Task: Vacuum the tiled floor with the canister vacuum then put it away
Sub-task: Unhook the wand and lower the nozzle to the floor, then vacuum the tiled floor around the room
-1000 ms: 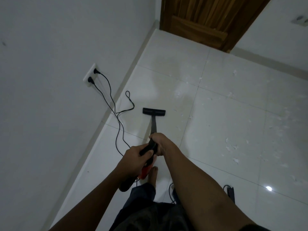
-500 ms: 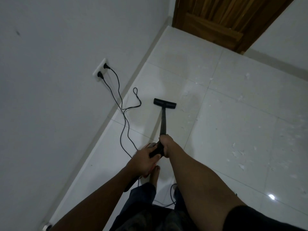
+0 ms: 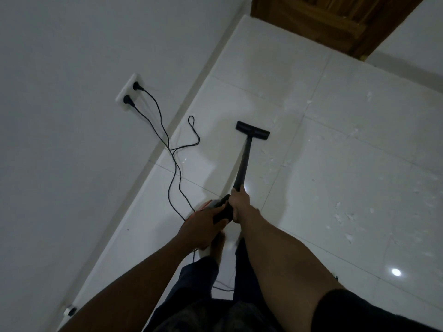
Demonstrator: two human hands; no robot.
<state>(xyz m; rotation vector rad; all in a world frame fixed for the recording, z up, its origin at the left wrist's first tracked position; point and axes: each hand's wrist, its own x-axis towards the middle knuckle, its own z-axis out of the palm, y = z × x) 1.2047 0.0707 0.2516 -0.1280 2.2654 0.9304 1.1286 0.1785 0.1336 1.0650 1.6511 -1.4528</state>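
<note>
A black vacuum wand [image 3: 243,164] runs forward from my hands to a flat black floor nozzle [image 3: 252,130] resting on the white tiled floor [image 3: 347,164]. My right hand [image 3: 238,200] grips the wand's lower end. My left hand [image 3: 201,226] holds the black handle [image 3: 223,210] of the red and grey vacuum body [image 3: 208,204], which it mostly hides. White scraps of debris [image 3: 342,214] lie scattered over the tiles to the right of the nozzle.
A white wall [image 3: 72,140] runs along the left, with a double socket [image 3: 128,92] holding two black plugs. Their cords [image 3: 172,154] loop over the floor left of the wand. A wooden door [image 3: 335,17] stands at the far end. My bare feet [image 3: 218,245] are below my hands.
The nozzle has slid forward over the tiles, away from me, as my arms stretched out. Both hands keep their hold. The view has tilted and shifted forward.
</note>
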